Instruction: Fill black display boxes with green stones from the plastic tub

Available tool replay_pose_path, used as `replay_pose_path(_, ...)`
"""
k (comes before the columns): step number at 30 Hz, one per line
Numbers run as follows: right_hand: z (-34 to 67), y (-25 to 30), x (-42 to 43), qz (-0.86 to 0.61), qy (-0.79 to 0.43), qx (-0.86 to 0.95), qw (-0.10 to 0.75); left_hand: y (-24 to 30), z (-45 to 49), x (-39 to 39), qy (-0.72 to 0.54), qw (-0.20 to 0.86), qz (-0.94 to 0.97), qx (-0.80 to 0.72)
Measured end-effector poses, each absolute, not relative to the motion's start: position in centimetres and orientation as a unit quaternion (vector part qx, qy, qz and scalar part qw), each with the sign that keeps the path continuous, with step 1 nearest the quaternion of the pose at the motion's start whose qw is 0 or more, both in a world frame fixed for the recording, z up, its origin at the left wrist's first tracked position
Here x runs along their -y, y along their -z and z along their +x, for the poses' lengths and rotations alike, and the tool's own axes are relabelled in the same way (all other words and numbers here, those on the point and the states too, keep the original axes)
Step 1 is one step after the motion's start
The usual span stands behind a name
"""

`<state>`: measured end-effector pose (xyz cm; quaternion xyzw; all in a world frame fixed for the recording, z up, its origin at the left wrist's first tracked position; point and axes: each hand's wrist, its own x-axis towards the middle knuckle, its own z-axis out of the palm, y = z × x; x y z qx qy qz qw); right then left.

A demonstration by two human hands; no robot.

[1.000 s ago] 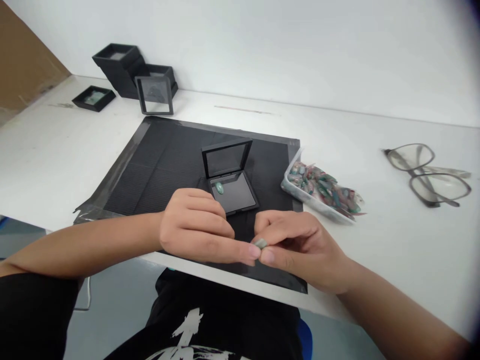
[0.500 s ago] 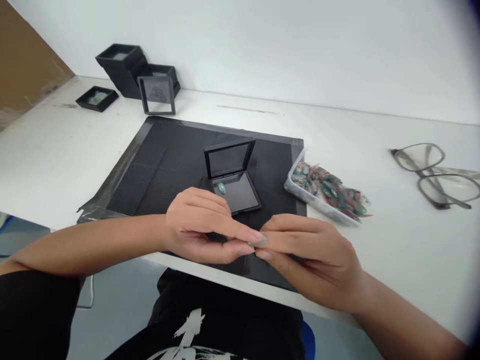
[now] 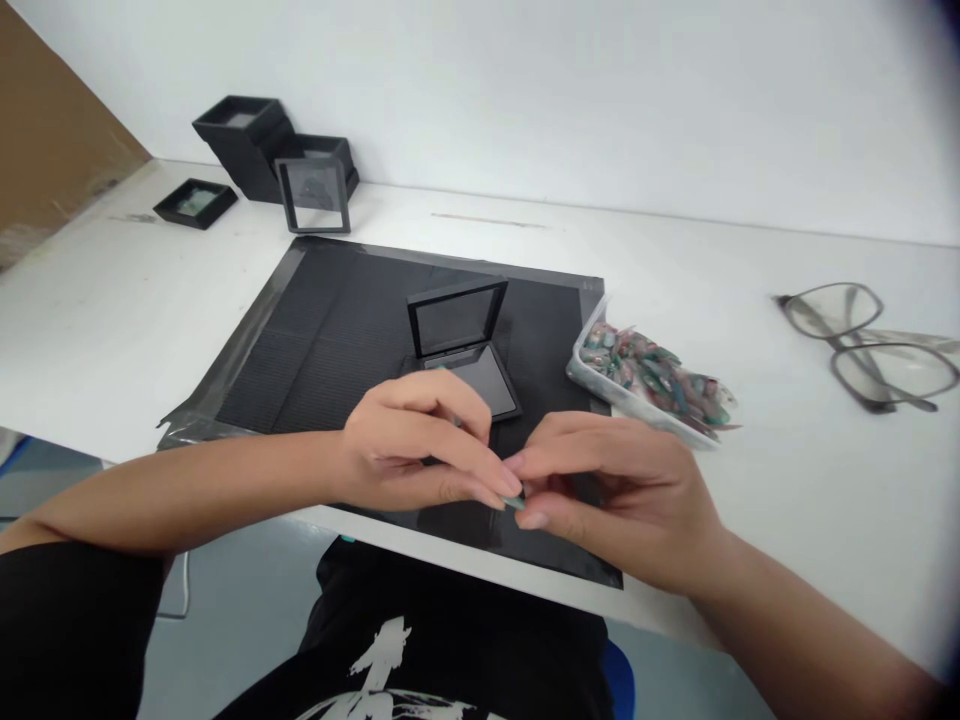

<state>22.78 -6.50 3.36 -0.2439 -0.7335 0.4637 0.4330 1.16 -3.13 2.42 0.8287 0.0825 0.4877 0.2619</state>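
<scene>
Both hands meet above the near edge of the black mat (image 3: 337, 320). Left hand (image 3: 420, 435): pinched narrow, thumb and index finger on a small green piece (image 3: 513, 502), only an edge of it showing. Right hand (image 3: 622, 490): finger and thumb tips right up against the same spot, narrow gap; can't tell if it bears on the piece or just touches.

Handling notes: piece looks thin and smooth, probably slippery, so let one hand fully own the grip before the other lets go. Hold by the rim, light pressure, keep it low over the mat in case it slips. Left knuckles block part of the open case (image 3: 491, 378); watch they don't knock its raised lid (image 3: 456, 320).

Right of the case: clear tray (image 3: 630, 408) heaped with coloured pieces (image 3: 660, 375), at mat's edge. Glasses (image 3: 896, 370) further right on the bench (image 3: 787, 500), well apart.

Far left: small black box (image 3: 206, 215), windowed frame (image 3: 313, 165) standing upright, stacked black boxes (image 3: 255, 150) behind.
</scene>
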Motion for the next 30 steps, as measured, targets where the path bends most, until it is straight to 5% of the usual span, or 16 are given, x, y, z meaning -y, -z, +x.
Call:
replay_pose_path(19,22.7,-2.7,6.6,-0.223,-0.603,0.679,0.355,-1.3,1.1,2.2,-0.493,0.120,0.861,-0.020)
replay_pose_path(30,23.2,-2.9,6.5,-0.315,-0.490,0.727,0.364,-1.1,0.4,0.8,-0.498,0.065,0.862,-0.068)
